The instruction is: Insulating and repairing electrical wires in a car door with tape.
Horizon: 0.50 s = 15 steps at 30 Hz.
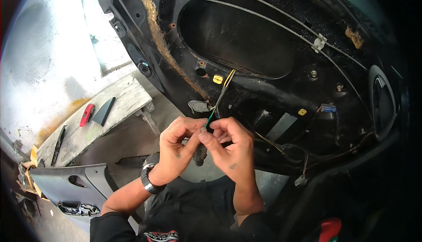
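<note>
A bare black car door (259, 88) fills the right and upper part of the view. From its large opening a wiring bundle (222, 92) with yellow, dark and green wires hangs down to my hands. My left hand (181, 143) pinches a green wire (209, 120) between thumb and fingers. Fingertips of my right hand (231, 147) close on the same wire, right beside the left thumb. The wire's end is hidden between the fingers. Just above, a grey connector (200, 106) hangs against the door's edge.
A worn bench (115, 120) at left bears a red tool (87, 115), a dark triangular trim piece (104, 111) and a black strip (59, 145). Below it leans a grey door panel (72, 178). A loose white connector (300, 180) dangles from the door's lower edge. Cables (272, 21) cross the opening.
</note>
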Motion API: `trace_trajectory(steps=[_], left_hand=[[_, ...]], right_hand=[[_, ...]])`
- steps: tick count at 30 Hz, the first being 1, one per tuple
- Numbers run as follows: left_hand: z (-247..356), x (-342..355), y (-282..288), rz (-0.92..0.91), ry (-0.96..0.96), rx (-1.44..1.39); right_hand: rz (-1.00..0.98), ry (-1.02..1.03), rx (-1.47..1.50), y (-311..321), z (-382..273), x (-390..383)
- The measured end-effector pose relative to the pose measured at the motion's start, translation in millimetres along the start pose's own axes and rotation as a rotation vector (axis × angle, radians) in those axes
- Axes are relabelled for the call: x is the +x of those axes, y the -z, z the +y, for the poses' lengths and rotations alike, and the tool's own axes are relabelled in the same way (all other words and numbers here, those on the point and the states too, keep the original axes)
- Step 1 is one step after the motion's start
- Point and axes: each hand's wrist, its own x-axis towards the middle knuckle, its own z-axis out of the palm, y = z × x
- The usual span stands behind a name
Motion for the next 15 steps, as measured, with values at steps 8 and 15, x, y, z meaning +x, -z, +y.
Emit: trace_trajectory(steps=[8, 15], left_hand=[[-2, 6, -2, -0.011, -0.098, 0.239], [0, 8, -3, -0.042, 0.217, -0.050]], right_hand=[[-0.009, -0.163, -0.003, 0, -8, 7], [0.013, -0.262, 0.044, 9, 6, 2]])
